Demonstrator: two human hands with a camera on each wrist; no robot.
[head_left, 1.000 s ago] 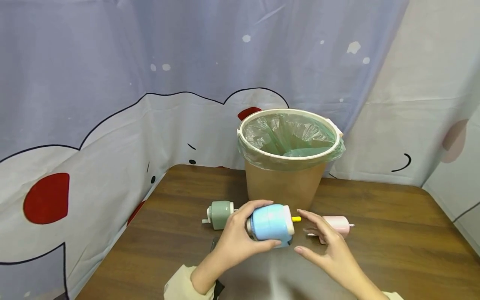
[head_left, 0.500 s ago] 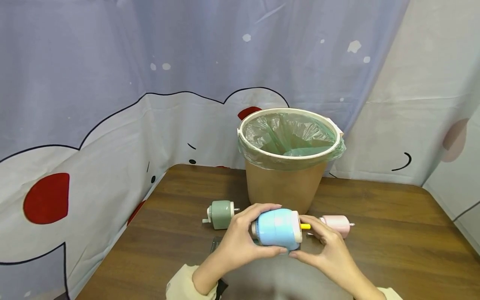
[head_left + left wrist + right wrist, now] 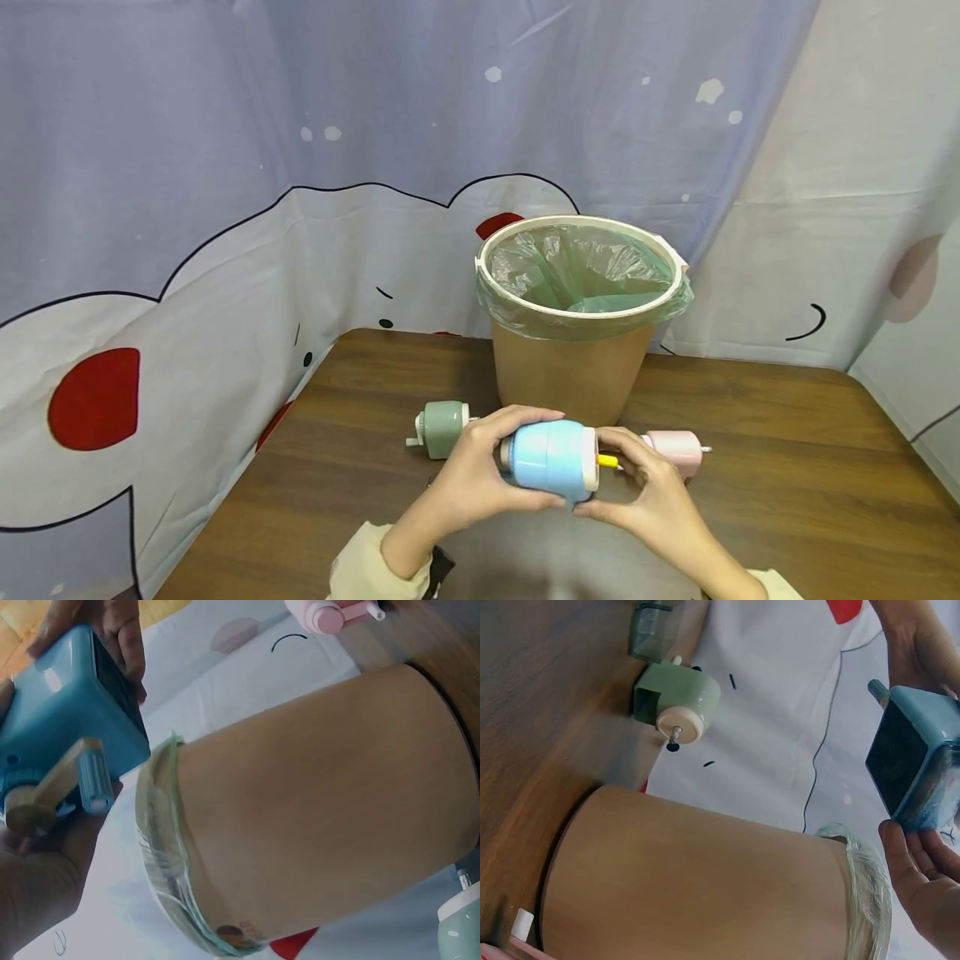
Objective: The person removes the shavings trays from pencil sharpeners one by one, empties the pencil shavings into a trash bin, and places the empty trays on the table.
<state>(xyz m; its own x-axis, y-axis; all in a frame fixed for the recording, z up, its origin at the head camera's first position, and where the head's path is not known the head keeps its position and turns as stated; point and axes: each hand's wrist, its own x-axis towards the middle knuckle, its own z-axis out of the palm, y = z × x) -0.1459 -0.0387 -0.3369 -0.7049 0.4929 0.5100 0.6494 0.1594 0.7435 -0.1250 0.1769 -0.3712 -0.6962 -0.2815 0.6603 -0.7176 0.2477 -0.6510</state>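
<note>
A light-blue pencil sharpener [image 3: 551, 457] is held on its side in front of the bin, a short yellow pencil [image 3: 608, 461] sticking out of its front. My left hand [image 3: 468, 479] grips its body near the crank end, thumb below and fingers over the top. With fingers and thumb, my right hand [image 3: 663, 492] holds the front end around the cream faceplate. The left wrist view shows the crank handle [image 3: 95, 780] at the back. In the right wrist view, the dark flat underside [image 3: 896, 761] of the sharpener faces the camera.
A brown bin [image 3: 570, 375] with a green plastic liner [image 3: 585, 329] stands behind the hands. A green sharpener [image 3: 442, 429] lies at left, a pink sharpener [image 3: 675, 450] at right. A clear box [image 3: 651, 634] is near the green sharpener. A printed curtain [image 3: 225, 333] hangs behind the wooden table [image 3: 787, 450].
My right hand has come in from the right and taken hold of the blue sharpener's front end. The sharpener and left hand have shifted slightly right and down.
</note>
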